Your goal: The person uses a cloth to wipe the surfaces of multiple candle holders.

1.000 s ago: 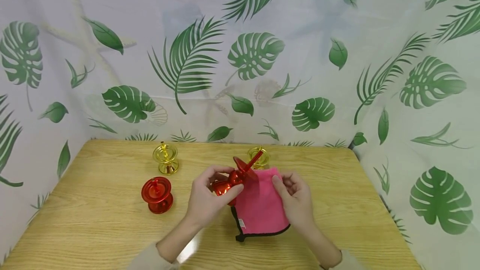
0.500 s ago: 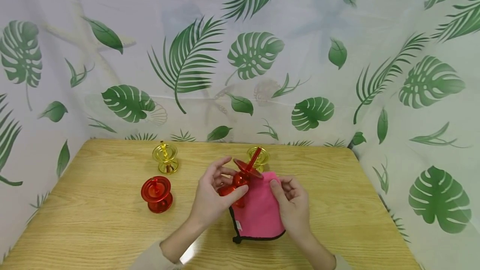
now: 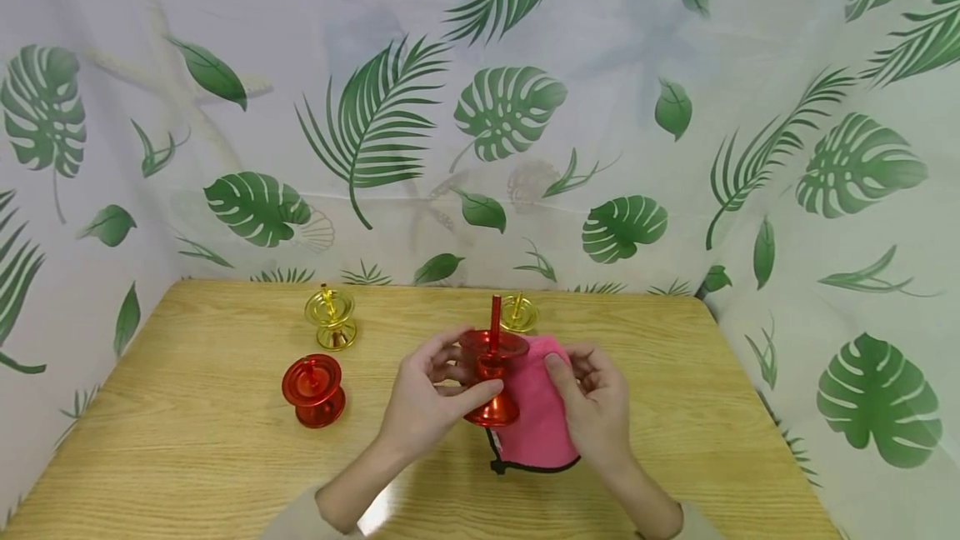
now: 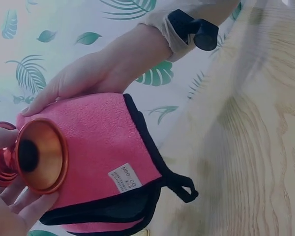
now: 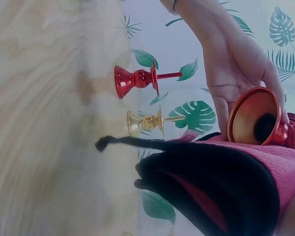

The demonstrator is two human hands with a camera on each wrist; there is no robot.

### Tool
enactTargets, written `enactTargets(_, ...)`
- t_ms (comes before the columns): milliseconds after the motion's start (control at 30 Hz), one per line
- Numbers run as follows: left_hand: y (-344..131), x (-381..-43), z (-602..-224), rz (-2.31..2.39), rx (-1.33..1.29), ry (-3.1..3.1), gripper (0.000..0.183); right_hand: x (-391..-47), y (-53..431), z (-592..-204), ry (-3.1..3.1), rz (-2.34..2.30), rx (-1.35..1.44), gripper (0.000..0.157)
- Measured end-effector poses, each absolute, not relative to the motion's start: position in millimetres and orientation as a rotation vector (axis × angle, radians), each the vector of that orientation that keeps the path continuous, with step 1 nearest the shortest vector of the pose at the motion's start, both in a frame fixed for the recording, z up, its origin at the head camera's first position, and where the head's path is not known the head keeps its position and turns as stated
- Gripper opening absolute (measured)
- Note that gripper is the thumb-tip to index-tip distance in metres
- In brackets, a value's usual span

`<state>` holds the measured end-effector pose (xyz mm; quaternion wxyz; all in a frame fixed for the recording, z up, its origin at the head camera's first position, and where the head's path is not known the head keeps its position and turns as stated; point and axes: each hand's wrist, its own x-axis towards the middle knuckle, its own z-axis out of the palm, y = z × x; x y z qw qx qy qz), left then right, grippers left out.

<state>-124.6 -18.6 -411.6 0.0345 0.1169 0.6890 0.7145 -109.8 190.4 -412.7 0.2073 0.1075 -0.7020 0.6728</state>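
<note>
- While the left hand holds a red candle holder, its thumb lies across the front and its fingers are bent behind the piece; the grip is partly closed around it.
- This held holder is upright, raised above the table, with its spike pointing up; the left wrist view looks into its hollow base, where a dark round spot is seen.
- The right hand pinches the upper edge of a pink cloth, the thumb on the near face and the other fingers curled.
- The cloth hangs just behind the held holder; it has black edging, a white label and a black loop at one corner.
- On the table, at the left, stand a second red holder and, farther back, a gold holder.
- Another gold holder stands behind the cloth, partly hidden.
- Behind the table hangs a leaf-printed backdrop.
</note>
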Motion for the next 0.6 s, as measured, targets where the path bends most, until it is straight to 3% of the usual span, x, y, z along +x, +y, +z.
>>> enactTargets(600,-18,-127,-414,2.199,0.327,2.080,0.058,-106,181,-421,-2.015,1.443,0.643,0.030)
